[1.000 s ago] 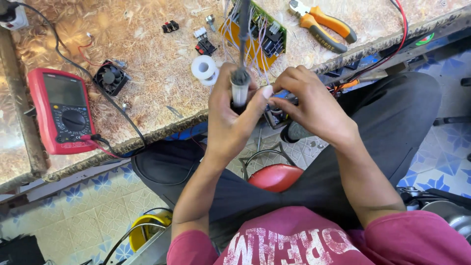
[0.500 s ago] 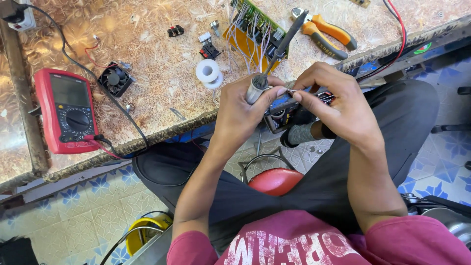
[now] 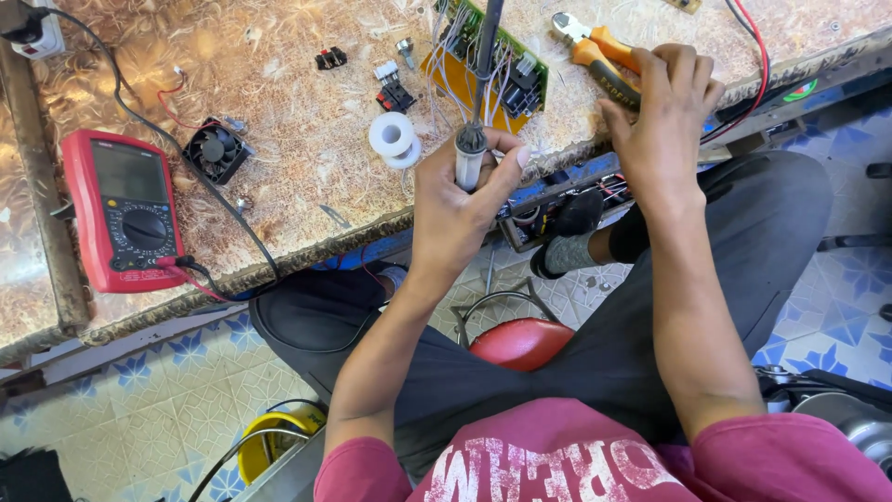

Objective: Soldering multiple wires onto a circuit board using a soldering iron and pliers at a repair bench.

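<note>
My left hand (image 3: 455, 209) is shut on a rod-shaped tool (image 3: 470, 163) with a silver barrel and a long dark shaft, held upright over the bench's front edge. Just behind the tool lies a green and orange circuit board (image 3: 516, 79) with many thin wires. To the right, my right hand (image 3: 662, 121) reaches onto the bench and closes over the handles of orange-handled pliers (image 3: 595, 46); their jaws stick out to the upper left. A white solder spool (image 3: 394, 139) sits left of the tool.
A red multimeter (image 3: 125, 209) with leads lies at the bench's left. A small black fan (image 3: 216, 151) and small black parts (image 3: 395, 93) lie mid-bench. A plug block (image 3: 37, 33) sits top left. A red stool (image 3: 520, 342) stands below, between my legs, on tiled floor.
My right hand has let go of the tool and moved up and right onto the orange pliers. My left hand has turned the tool from tilted to upright.
</note>
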